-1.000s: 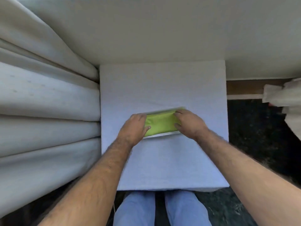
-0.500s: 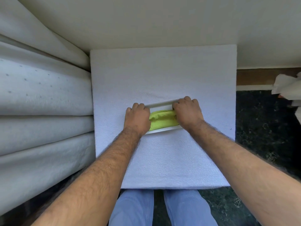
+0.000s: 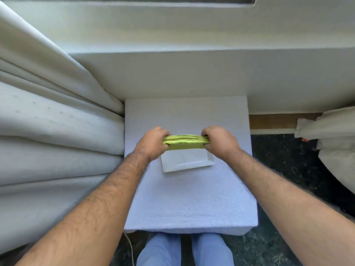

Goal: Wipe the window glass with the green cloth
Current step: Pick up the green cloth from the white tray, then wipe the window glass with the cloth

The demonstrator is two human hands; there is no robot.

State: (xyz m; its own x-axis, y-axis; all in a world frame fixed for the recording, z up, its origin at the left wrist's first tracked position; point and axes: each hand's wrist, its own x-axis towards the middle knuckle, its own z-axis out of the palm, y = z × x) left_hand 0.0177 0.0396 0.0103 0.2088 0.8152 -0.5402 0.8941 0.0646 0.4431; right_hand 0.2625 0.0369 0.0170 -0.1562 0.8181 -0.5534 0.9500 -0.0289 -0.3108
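I hold the folded green cloth at both ends, my left hand pinching its left end and my right hand closed on its right end, each grip shut tight on the fabric. The cloth hangs just above the far edge of the white tray, clear of it. The tray sits on the padded white surface, and the curtain bunches to the tray's left. No glass is in view beyond the tray, only the sill. The risk I see: the stacked folds could slip open if one grip loosens, dropping a loose end onto the tray or dragging it off the surface.
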